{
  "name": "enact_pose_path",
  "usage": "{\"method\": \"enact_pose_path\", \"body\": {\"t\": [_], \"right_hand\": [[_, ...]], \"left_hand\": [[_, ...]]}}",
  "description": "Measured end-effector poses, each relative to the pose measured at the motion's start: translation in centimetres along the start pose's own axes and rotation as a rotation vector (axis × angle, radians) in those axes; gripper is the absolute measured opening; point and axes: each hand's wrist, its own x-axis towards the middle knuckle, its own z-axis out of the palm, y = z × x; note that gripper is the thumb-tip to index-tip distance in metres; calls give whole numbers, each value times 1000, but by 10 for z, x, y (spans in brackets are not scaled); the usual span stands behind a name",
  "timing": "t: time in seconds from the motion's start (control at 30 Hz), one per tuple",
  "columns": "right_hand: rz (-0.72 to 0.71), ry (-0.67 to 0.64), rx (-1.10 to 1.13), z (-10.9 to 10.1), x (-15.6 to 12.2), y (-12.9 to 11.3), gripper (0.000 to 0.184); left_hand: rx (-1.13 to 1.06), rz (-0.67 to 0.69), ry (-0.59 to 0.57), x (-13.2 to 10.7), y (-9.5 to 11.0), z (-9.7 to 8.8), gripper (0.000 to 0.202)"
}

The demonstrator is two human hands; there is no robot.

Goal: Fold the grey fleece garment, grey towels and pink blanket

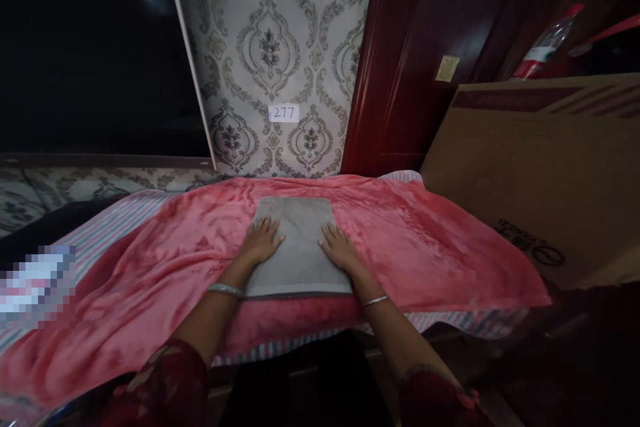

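Note:
A grey folded cloth (pixel 295 253), which looks like a towel, lies flat on a pink plush blanket (pixel 420 247). My left hand (pixel 263 241) rests on the cloth's left side, fingers spread and pointing away from me. On the right side, my right hand (pixel 337 248) lies with its fingers apart, touching the cloth near its edge. Neither hand grips anything. The cloth's near edge shows a darker grey layer beneath the top one.
A striped sheet (pixel 110 220) shows from under the blanket. To the right stands a large cardboard box (pixel 545 173), with a plastic bottle (pixel 547 43) behind its top edge. A dark television screen (pixel 95 53) fills the upper left, beside patterned wallpaper (pixel 270 47).

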Motion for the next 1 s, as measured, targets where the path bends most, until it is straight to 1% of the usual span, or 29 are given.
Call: {"method": "enact_pose_path", "body": {"t": [0.1,0.17,0.2,0.27,0.33,0.37,0.43,0.47,0.53,0.67,0.77,0.9,1.0], "right_hand": [[-37,-29,13,-3,-14,10,62],[-46,-38,3,-9,-22,10,60],[-40,-21,-2,-12,-24,7,58],[-37,55,1,-16,-27,-7,56],[-80,120,11,-16,-29,-26,54],[-113,122,11,-14,-30,-36,53],[-167,90,-6,-5,-32,-52,52],[-179,73,-18,-1,-34,-57,52],[-184,55,-37,7,-37,-60,53],[-198,47,-50,12,-47,-49,54],[-218,46,-44,12,-60,-36,53],[-233,80,-14,17,-82,-22,52],[-226,107,5,22,-92,-16,52]], "left_hand": [[-35,12,-11,-17,-14,-3,62],[-32,-18,-7,-29,-15,-7,60],[-24,-28,1,-35,-12,-9,59],[-7,9,32,-46,3,-12,55],[-7,106,54,-55,25,-10,53],[-9,151,54,-59,35,-7,54],[-11,190,44,-66,52,1,55],[-11,189,43,-69,58,5,55],[-8,182,56,-72,62,12,55],[1,161,61,-79,57,15,55],[-4,101,102,-92,48,14,57],[-46,-35,195,-117,24,21,59],[-195,-117,284,-132,2,31,61]]}}
